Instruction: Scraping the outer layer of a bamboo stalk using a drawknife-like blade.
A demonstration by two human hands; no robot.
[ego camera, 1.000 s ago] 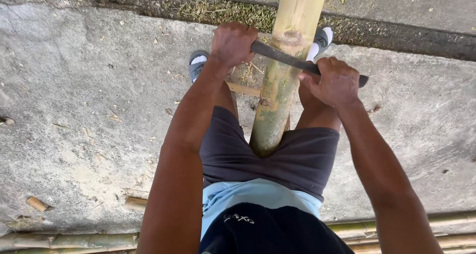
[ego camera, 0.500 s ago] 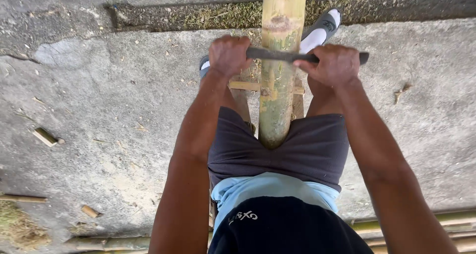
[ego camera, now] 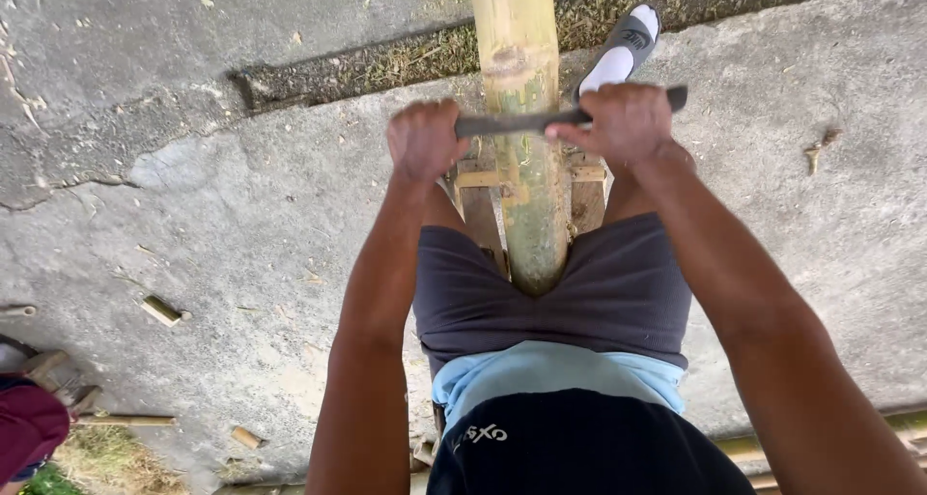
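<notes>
Cracked concrete ground (ego camera: 241, 225) — left hand (ego camera: 423, 138) and right hand (ego camera: 626, 120) each fisted around a dark blade (ego camera: 512, 123) across the bamboo pole (ego camera: 521, 118)

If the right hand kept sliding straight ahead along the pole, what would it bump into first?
Probably the raised ring on the thick yellow-green bamboo pole, just ahead of the right hand and its dark metal blade; depth is unclear.
</notes>
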